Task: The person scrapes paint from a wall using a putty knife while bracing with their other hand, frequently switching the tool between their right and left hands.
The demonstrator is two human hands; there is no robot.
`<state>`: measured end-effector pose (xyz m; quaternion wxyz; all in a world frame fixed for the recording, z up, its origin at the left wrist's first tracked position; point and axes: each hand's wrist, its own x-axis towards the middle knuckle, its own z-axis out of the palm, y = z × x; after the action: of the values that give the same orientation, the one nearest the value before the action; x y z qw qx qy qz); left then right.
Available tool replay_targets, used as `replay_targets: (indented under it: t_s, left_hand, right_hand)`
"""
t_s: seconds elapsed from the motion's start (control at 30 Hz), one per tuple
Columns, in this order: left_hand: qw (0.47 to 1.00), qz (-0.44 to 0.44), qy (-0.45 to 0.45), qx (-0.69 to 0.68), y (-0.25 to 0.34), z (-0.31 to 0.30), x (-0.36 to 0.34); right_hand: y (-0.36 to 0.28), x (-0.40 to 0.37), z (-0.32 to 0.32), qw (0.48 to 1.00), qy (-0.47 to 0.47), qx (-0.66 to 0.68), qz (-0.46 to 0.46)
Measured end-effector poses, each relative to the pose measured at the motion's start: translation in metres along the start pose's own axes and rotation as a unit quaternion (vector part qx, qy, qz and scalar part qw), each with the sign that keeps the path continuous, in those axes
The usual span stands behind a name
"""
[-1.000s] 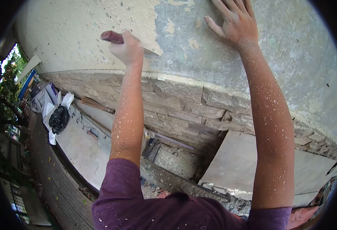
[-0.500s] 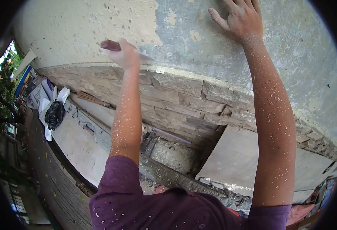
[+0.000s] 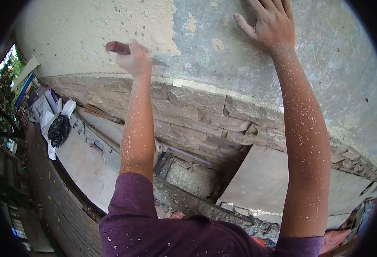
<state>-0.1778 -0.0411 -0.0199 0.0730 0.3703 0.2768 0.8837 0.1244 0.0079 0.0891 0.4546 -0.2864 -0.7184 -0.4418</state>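
Note:
My left hand (image 3: 136, 61) is wrapped round a scraper with a reddish-brown handle (image 3: 119, 47). Its thin metal blade (image 3: 159, 63) sticks out on the right side of the fist, against the wall just above the stone ledge. Fingers spread, my right hand (image 3: 276, 28) lies flat on the bare grey part of the wall (image 3: 222, 55), its fingertips partly cut off by the top of the view. Cream paint (image 3: 81, 38), pitted and flaking, covers the wall to the left. Pale flakes dot both forearms and the purple shirt.
Rough stone cladding (image 3: 197, 96) runs below the painted wall. Under it are a grey slab (image 3: 259, 180) and a rubble-strewn recess (image 3: 190, 175). A black plastic bag (image 3: 59, 130) and white sacks lie at the left, near thin wooden sticks (image 3: 100, 113). Brick paving (image 3: 64, 205) stretches along the lower left.
My left hand has shifted slightly left with the scraper, and the blade shows more clearly. My right hand stays in place on the wall.

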Motion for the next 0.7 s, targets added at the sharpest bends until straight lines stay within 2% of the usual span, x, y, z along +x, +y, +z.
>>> replay_targets:
  t_s: [0.07,0.1,0.17,0.2,0.23,0.3,0.33,0.37,0.4,0.43,0.47,0.57,0.6,0.63,0.7]
  left_hand:
    - [0.972,0.162,-0.009,0.170,-0.029,-0.001,0.003]
    - [0.971,0.165,-0.009,0.175,-0.018,-0.004,0.000]
    - [0.990,0.086,0.045,0.104,-0.004,0.002,0.004]
    - [0.997,0.030,0.010,0.068,0.011,-0.004,0.011]
    - [0.998,0.030,0.008,0.063,0.005,-0.001,0.020]
    - [0.983,0.045,0.032,0.177,-0.011,-0.007,0.019]
    - [0.974,0.108,0.053,0.194,-0.024,-0.011,0.014]
    - [0.973,0.116,0.052,0.191,-0.031,-0.015,0.022]
    - [0.983,0.124,0.070,0.116,-0.038,-0.019,0.038]
    - [0.987,0.124,0.092,0.050,-0.016,-0.014,0.032]
    - [0.998,0.024,0.047,0.040,0.011,-0.015,0.029]
    - [1.000,0.017,0.026,0.001,0.008,-0.014,0.054]
    - [0.986,0.098,0.067,0.120,-0.018,-0.020,0.053]
    - [0.985,0.099,0.071,0.125,-0.024,-0.031,0.038]
    - [0.992,0.074,0.082,0.053,-0.016,-0.029,0.023]
  right_hand:
    - [-0.003,-0.001,-0.001,1.000,0.015,0.007,-0.004]
    - [-0.005,-0.004,-0.001,1.000,0.004,0.008,-0.003]
    - [0.000,0.003,0.000,1.000,0.009,-0.003,-0.001]
    - [-0.002,0.000,0.000,1.000,0.006,0.004,-0.003]
    - [0.000,0.001,0.001,1.000,0.010,0.004,-0.002]
    - [-0.002,-0.007,0.000,1.000,-0.004,0.008,-0.004]
    - [0.000,0.000,-0.001,1.000,0.006,0.006,-0.004]
    - [0.000,0.003,-0.003,1.000,0.014,0.004,-0.003]
    - [0.001,0.005,-0.006,1.000,0.006,0.002,0.003]
    - [-0.003,0.003,-0.005,1.000,-0.013,0.008,0.005]
    - [-0.003,0.001,-0.004,1.000,-0.004,0.003,0.001]
    - [-0.002,0.000,-0.003,1.000,0.005,0.017,-0.004]
    - [-0.001,0.002,-0.004,1.000,0.008,0.016,-0.004]
    - [-0.002,0.000,-0.004,1.000,-0.001,0.018,-0.004]
    - [0.001,0.007,-0.004,1.000,0.010,0.015,0.001]
